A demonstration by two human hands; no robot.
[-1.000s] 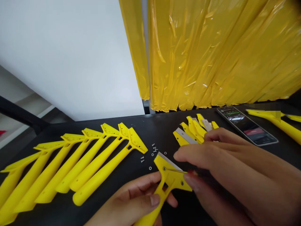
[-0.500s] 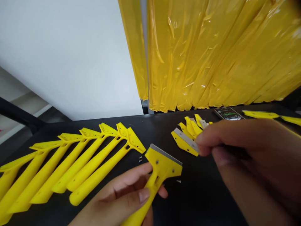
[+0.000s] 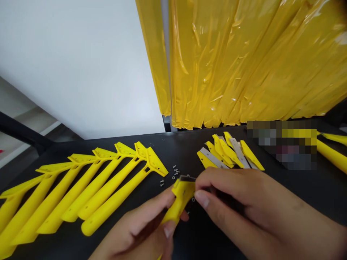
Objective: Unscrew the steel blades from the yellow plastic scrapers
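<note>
A yellow scraper with a thin metal blade along its head is tilted up in front of me. My left hand is closed around its handle, thumb on top. At the right end of the head, the thumb and forefinger of my right hand pinch the edge. Those fingers cover that corner, so anything small between them is hidden. Loose screws and small nuts lie on the black table just beyond the scraper, and more screws lie to the left.
Several yellow scraper handles lie in an overlapping row at the left. Beyond my right hand are yellow cover plates and metal blades. A blurred-out patch and further yellow scrapers are at the right. Yellow plastic sheeting hangs behind.
My right hand has come left and nearer, from beside the plates to the scraper's head. The scraper has turned in my left hand. More screws and nuts now show beyond it.
</note>
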